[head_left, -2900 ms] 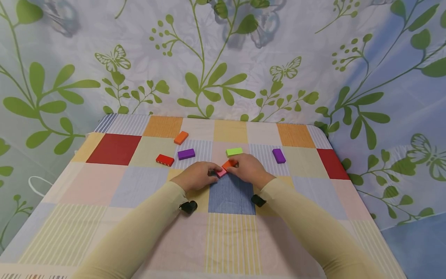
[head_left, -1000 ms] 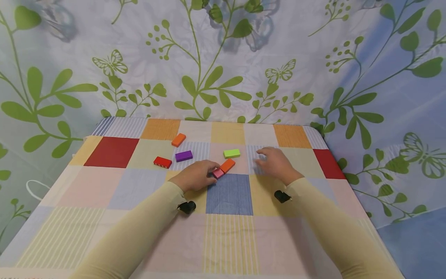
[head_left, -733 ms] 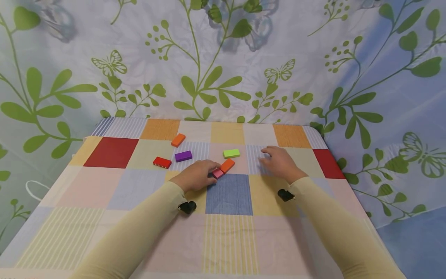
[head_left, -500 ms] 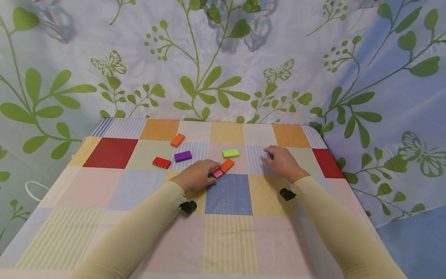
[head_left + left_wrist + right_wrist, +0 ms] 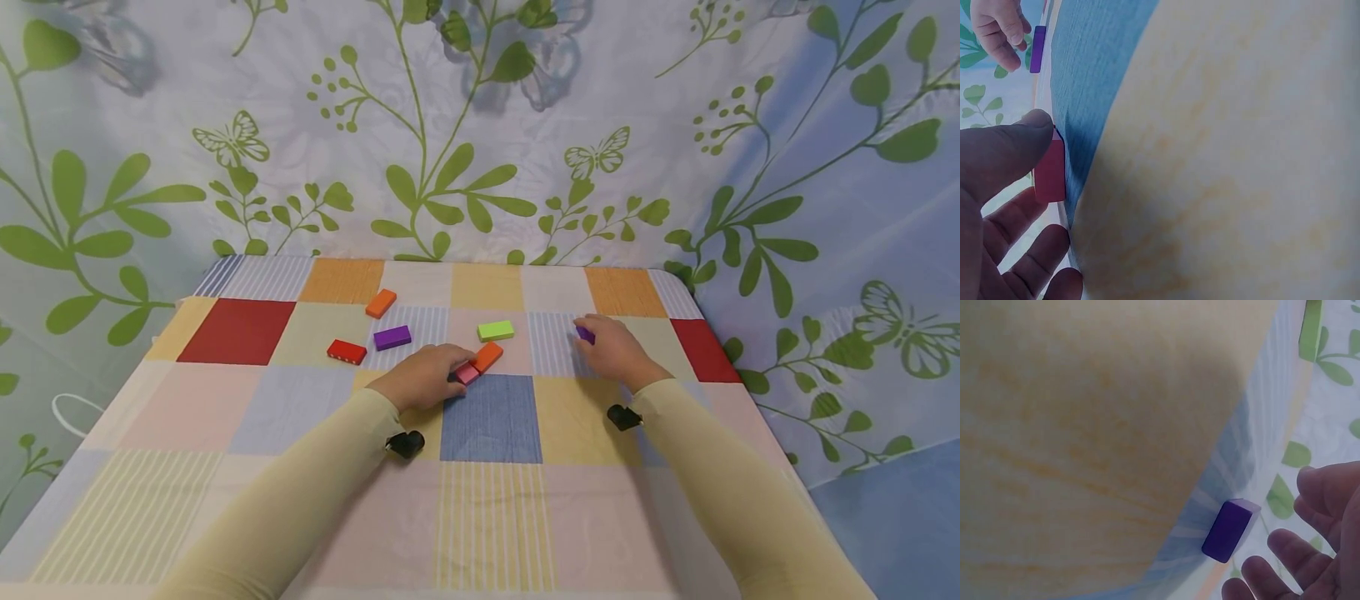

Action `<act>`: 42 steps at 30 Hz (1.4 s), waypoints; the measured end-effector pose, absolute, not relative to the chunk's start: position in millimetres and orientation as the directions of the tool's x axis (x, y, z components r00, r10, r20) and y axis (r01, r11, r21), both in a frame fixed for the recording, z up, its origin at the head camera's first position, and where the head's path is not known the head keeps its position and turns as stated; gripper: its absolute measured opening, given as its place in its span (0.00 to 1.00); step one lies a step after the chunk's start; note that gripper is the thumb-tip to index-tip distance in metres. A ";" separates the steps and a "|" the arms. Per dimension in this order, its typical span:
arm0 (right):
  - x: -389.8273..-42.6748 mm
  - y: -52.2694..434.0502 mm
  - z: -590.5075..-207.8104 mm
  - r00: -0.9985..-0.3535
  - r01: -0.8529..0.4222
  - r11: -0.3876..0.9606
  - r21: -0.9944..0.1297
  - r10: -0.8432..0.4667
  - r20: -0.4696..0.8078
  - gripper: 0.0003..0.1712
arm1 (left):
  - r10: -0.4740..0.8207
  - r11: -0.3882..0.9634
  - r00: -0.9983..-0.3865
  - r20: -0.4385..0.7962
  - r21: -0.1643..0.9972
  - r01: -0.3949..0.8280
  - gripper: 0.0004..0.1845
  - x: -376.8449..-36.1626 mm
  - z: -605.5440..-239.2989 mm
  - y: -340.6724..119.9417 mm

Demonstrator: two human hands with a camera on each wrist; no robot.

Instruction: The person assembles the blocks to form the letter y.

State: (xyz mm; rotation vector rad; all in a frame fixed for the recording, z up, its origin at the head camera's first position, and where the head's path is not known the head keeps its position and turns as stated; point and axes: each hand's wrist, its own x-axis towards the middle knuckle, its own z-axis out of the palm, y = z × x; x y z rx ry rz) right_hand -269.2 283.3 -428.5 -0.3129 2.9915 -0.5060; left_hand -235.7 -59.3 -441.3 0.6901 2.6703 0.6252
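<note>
Over on the left there's a red block (image 5: 347, 352) with pale dots along its side, then an orange block (image 5: 381, 303) farther back and a purple block (image 5: 392, 337). Left hand (image 5: 420, 377) has a pink block (image 5: 467, 374) pinched down on the patchwork cloth (image 5: 491, 421), butted against a second orange block (image 5: 489, 357). Lime green block (image 5: 496, 331) sits just behind. Then a second purple block (image 5: 1227, 531), with the right hand (image 5: 615, 350) just beside it, fingers loose, gripping nothing.
</note>
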 end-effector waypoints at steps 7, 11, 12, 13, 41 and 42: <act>-267.9 287.7 -431.9 -0.967 -0.238 0.911 -0.336 -0.254 -0.004 0.24 | 0.523 0.785 -0.833 -0.180 0.482 0.389 0.30 -235.9 -442.0 -58.9; -267.6 289.4 -434.2 -0.962 -0.262 0.906 -0.332 -0.271 0.018 0.22 | 0.517 0.786 -0.837 -0.179 0.487 0.381 0.28 -234.9 -441.3 -58.5; -267.5 289.8 -434.7 -0.962 -0.261 0.906 -0.333 -0.271 0.017 0.21 | 0.515 0.785 -0.838 -0.179 0.491 0.378 0.28 -234.8 -441.1 -58.3; -267.3 290.0 -435.1 -0.962 -0.260 0.905 -0.335 -0.271 0.015 0.21 | 0.513 0.785 -0.840 -0.178 0.493 0.375 0.27 -234.6 -441.0 -58.3; -279.6 304.2 -436.0 -0.955 -0.221 0.907 -0.360 -0.276 -0.110 0.32 | 0.483 0.760 -0.859 -0.168 0.567 0.317 0.25 -240.8 -447.3 -61.2; -280.5 305.3 -436.2 -0.954 -0.212 0.905 -0.368 -0.273 -0.121 0.33 | 0.482 0.760 -0.859 -0.170 0.570 0.313 0.25 -240.7 -447.3 -61.2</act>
